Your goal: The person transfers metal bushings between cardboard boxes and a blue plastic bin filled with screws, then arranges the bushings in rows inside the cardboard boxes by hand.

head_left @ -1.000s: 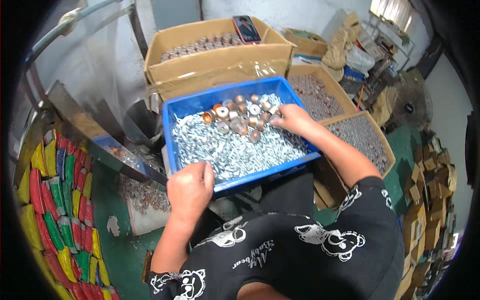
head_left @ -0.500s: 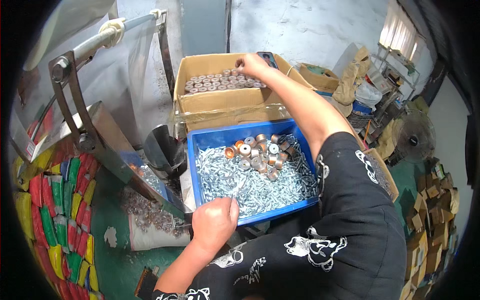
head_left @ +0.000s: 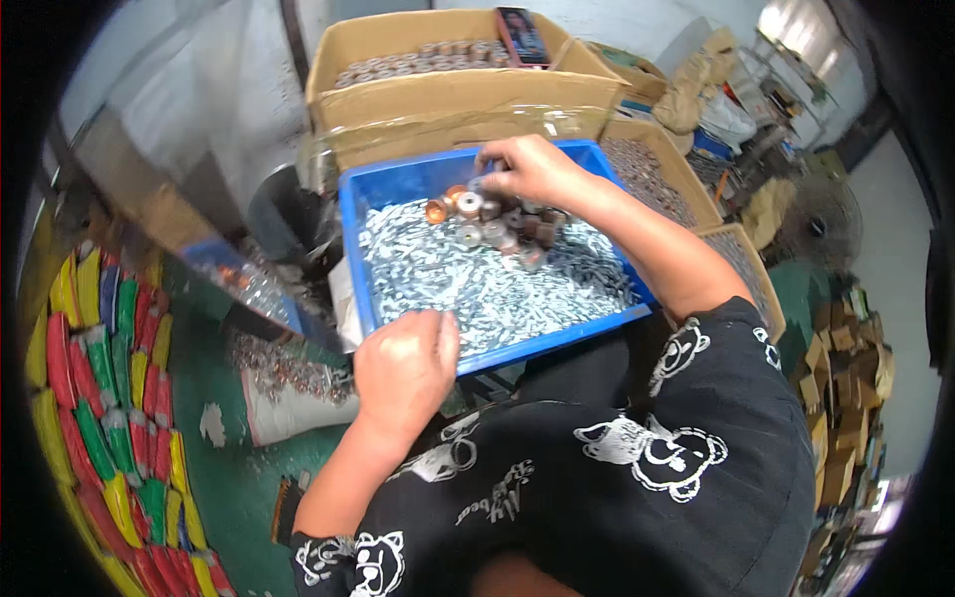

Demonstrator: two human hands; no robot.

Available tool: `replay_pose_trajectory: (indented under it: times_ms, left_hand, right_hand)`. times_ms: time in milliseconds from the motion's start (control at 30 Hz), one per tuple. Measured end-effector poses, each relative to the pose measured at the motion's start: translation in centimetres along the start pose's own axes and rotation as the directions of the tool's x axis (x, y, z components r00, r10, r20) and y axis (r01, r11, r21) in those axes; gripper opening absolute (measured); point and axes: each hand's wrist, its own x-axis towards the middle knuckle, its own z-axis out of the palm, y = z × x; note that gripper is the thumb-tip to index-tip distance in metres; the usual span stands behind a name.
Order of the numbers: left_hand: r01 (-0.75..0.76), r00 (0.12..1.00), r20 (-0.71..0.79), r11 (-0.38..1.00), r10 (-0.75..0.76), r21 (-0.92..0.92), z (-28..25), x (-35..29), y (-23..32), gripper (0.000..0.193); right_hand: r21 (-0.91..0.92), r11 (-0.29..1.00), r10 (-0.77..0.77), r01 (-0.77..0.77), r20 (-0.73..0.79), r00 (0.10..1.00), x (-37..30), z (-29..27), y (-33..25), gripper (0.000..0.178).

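A blue plastic bin [head_left: 352, 249] holds many small silvery metal pins [head_left: 448, 289]. On the pins, toward the far side, lies a heap of short round metal pieces with centre holes [head_left: 469, 235], some copper-coloured. My right hand [head_left: 527, 171] is over the heap's far edge with fingers bent down; motion blur hides whether a piece is between them. My left hand [head_left: 406, 363] is closed at the bin's near left corner, thumb pressed to the fingers; what it holds, if anything, is hidden. Beyond the bin, a cardboard box [head_left: 458, 104] contains rows of similar round pieces [head_left: 398, 66].
A phone [head_left: 523, 38] leans in the cardboard box. Open boxes of small parts [head_left: 652, 179] stand right of the bin. A metal machine frame [head_left: 169, 214] rises at left, near stacked coloured packets [head_left: 119, 398]. A fan [head_left: 816, 224] and piled cartons [head_left: 846, 398] are at right.
My right hand has come back from the cardboard box to the heap in the blue bin. The left hand stays closed by the bin's near corner. The whole view has shifted.
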Motion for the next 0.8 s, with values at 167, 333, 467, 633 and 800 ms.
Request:
replay_pose_trajectory:
  times_ms: [167, 333, 467, 633, 800]
  left_hand:
    - [0.078, 0.997, 0.003, 0.994, -0.078, 0.076, -0.3, -0.3, 0.9, 0.022]
    - [0.037, 0.999, 0.009, 0.992, -0.039, 0.124, 0.5, 0.2, 1.7, 0.022]
    - [0.079, 0.994, 0.052, 0.975, -0.091, 0.206, 0.7, 0.4, 1.9, 0.022]
    - [0.116, 0.985, 0.09, 0.95, -0.148, 0.288, 0.7, 0.9, 2.1, 0.022]
    - [0.135, 0.983, 0.084, 0.954, -0.163, 0.268, 1.3, 1.2, 2.2, 0.024]
  right_hand:
    - [0.289, 0.911, 0.401, -0.294, -0.455, 0.795, -3.6, -5.2, 8.2, 0.029]
    - [0.041, 0.819, 0.379, -0.572, -0.787, 0.486, -11.5, -7.0, 26.4, 0.038]
    - [0.154, 0.624, 0.713, -0.766, -0.514, 0.477, -11.3, -5.0, 31.0, 0.041]
    - [-0.135, 0.544, 0.75, -0.828, -0.365, 0.552, -7.7, -2.3, 35.4, 0.034]
    - [-0.163, 0.582, 0.708, -0.797, -0.381, 0.595, -7.7, 0.9, 40.1, 0.027]
